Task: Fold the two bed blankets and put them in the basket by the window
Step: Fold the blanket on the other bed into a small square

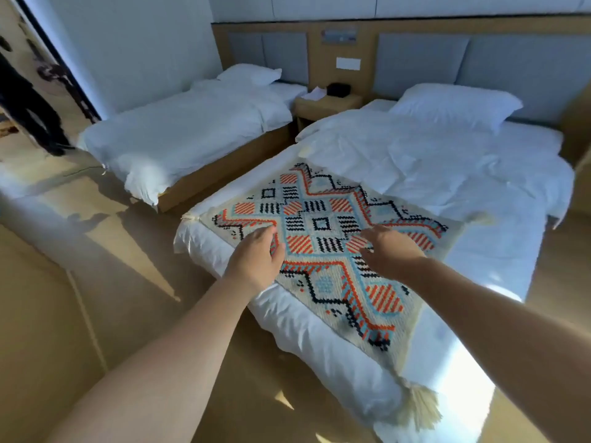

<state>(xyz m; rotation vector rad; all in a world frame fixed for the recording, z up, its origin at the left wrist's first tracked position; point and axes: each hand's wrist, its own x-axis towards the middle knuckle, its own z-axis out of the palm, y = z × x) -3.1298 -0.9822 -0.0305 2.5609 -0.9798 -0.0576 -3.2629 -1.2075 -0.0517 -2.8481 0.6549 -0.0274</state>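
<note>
**quiltnoob:** Since the patterned blanket (323,251) is lying flat mid-frame on the near bed (319,353), is any folding actually happening?

**foldguy:** Not looking like it. The right hand (390,251) is reaching over it, fingers spread, grasping nothing. The left hand (256,257) is hiding its fingertips, so can't tell. Fabric's looking chunky, woven and geometric, with cream tassels (419,407). The basket and second blanket aren't showing, so basically everything's remaining.
</note>
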